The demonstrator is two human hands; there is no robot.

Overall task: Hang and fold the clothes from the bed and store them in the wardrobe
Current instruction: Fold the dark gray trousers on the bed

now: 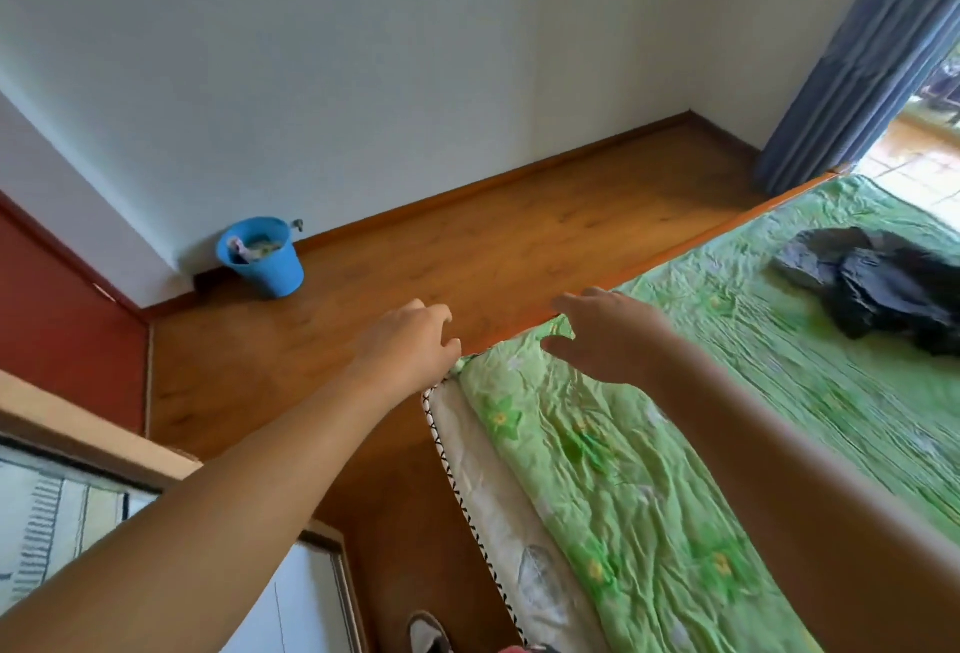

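A bed with a crumpled green flowered sheet [649, 470] fills the lower right. On it, at the far right, lies a heap of dark clothes [883, 289]. My left hand [410, 346] hovers over the bed's near corner, fingers spread and holding nothing. Just to its right, my right hand [602, 335] is stretched out above the sheet's edge, fingers apart and empty. Both hands are well short of the dark clothes. The white mattress side [498, 512] with black stitching shows below the sheet.
A blue bucket [262, 257] with scraps stands on the wooden floor [467, 247] by the white wall. A blue curtain [857, 60] hangs at the top right beside a bright doorway. White furniture [67, 512] sits at the lower left. A shoe [428, 631] shows at the bottom.
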